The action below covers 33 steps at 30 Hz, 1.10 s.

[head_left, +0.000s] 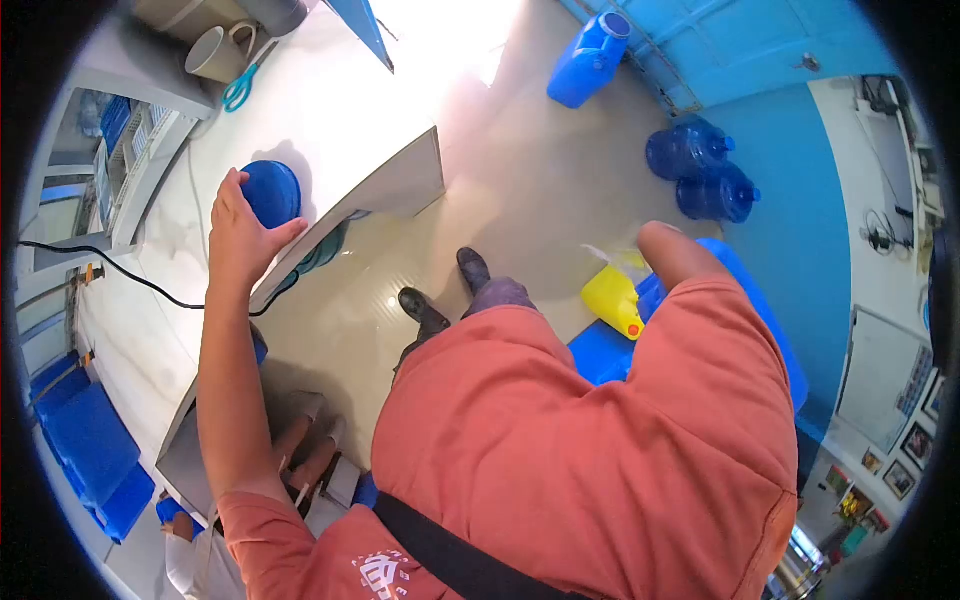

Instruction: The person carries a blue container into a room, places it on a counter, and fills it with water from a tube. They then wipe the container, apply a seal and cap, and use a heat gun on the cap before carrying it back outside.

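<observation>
On the white counter (330,110), near its front edge, sits a round blue cap-like object (272,190), and the person's left hand (238,235) rests against it. The left arm stretches straight forward from the shoulder, elbow nearly locked, forearm bare below a short salmon-red sleeve. The palm lies on the counter side of the blue object, the fingers curving up over its left rim and the thumb reaching along its lower right edge, so the grip is a broad, half-closed cup around the object rather than a tight pinch.

Right of the body, the right arm bends down and forward; its forearm shows above the shoulder, but the right hand itself is hidden behind the arm, so whether that grip is wide or closed cannot be told. Just beside that arm a yellow jug (612,300) stands by a blue crate (600,352).

Farther back on the counter lie teal scissors (240,90) next to a grey mug (215,55). A black cable (120,268) runs across the counter surface. Blue water bottles (700,170) lie on the floor by the blue wall.
</observation>
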Motion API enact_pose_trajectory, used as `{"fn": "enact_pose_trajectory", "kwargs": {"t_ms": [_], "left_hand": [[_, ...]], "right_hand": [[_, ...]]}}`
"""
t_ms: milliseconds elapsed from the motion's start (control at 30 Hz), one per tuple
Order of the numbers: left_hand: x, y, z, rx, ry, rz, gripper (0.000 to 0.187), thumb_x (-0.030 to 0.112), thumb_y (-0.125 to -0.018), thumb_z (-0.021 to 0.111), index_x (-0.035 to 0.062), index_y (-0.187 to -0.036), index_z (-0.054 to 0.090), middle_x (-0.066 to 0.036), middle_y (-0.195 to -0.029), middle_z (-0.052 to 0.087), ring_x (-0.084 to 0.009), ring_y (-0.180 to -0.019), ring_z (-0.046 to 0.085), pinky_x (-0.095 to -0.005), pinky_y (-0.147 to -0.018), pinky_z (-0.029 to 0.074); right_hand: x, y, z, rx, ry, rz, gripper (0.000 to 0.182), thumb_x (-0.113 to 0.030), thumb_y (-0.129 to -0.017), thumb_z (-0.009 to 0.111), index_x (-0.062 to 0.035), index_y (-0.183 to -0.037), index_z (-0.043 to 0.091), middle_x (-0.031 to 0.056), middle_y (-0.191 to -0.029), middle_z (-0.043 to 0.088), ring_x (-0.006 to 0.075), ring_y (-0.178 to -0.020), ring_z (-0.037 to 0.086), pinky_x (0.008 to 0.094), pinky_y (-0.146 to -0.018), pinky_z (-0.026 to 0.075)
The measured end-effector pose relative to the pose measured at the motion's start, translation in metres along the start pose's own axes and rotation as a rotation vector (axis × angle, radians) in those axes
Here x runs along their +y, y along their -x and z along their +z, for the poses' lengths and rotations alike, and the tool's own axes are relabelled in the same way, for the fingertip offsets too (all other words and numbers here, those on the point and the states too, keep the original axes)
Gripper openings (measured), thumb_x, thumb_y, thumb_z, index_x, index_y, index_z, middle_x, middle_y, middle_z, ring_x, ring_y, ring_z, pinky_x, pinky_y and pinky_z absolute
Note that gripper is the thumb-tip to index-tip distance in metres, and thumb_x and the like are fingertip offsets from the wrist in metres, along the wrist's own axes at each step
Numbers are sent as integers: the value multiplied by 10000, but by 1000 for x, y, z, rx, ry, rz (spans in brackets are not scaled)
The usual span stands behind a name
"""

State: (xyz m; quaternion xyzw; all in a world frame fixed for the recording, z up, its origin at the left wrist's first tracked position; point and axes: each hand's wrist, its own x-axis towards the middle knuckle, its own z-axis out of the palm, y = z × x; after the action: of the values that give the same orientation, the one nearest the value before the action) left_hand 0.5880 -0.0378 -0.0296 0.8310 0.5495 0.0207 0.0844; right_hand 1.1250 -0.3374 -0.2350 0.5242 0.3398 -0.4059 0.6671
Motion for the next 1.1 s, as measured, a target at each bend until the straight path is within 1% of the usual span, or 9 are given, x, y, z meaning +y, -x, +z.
{"fn": "enact_pose_trajectory", "kwargs": {"t_ms": [233,333,400,533,700,833,967,1033,1100], "left_hand": [[10,-16,10,2,70,-133,1040,387,-628,879,3,-1409,311,-215,-1421,417,-378,-1291,441,-432,-1069,381],[15,2,11,310,16,120,1010,396,-654,869,1,-1417,338,-227,-1442,400,-381,-1333,392,-452,-1111,325],[25,32,1,326,187,133,925,344,-691,855,-2,-1400,373,-220,-1428,421,-369,-1326,403,-441,-1107,329],[21,125,0,212,371,36,674,189,-758,799,16,-1320,470,-189,-1291,533,-316,-1144,546,-390,-949,466],[-28,217,-4,302,478,-154,529,116,-794,752,37,-1260,515,-149,-1209,575,-240,-1045,591,-344,-846,509],[-77,272,-44,732,597,-405,411,33,-858,655,21,-1240,505,-65,-1067,554,-140,-960,550,-293,-859,469],[-85,324,-112,1046,498,-180,341,17,-834,657,-13,-1150,533,-83,-1013,535,-174,-887,531,-308,-849,446],[-82,349,-150,1045,414,-92,361,73,-828,681,-19,-1138,520,-97,-1014,530,-208,-884,526,-341,-824,453],[-74,365,-186,783,214,218,480,155,-788,748,5,-1167,495,-126,-1052,533,-254,-910,529,-369,-814,461]], "right_hand": [[4,-18,-57,104,107,-77,429,-460,-830,655,-167,-1139,707,88,-1213,658,310,-1106,627,444,-944,500],[-4,-4,-75,310,102,-205,428,-464,-832,650,-166,-1133,710,90,-1205,662,314,-1097,632,446,-937,503],[-20,29,-82,555,40,-363,379,-430,-836,634,-142,-1064,726,111,-1145,683,328,-1056,645,451,-898,516],[-76,119,-92,883,51,-600,461,-446,-859,621,-152,-1215,636,140,-1046,700,345,-963,670,481,-814,528],[-157,254,-121,983,182,-851,561,-483,-914,547,-223,-1405,465,157,-1020,693,351,-926,668,488,-766,526],[-229,349,-137,1045,350,-1181,548,-491,-942,503,-257,-1432,429,165,-967,687,370,-874,657,498,-734,516],[-276,481,-129,1139,342,-1452,547,-464,-946,513,-204,-1421,438,194,-950,674,404,-850,640,510,-733,507],[-295,536,-128,1289,182,-1596,536,-445,-942,527,-142,-1379,465,222,-976,670,416,-885,638,516,-754,505],[-311,593,-127,1380,-27,-1680,507,-422,-948,517,-46,-1288,497,278,-1015,656,438,-949,631,517,-806,495]]}}
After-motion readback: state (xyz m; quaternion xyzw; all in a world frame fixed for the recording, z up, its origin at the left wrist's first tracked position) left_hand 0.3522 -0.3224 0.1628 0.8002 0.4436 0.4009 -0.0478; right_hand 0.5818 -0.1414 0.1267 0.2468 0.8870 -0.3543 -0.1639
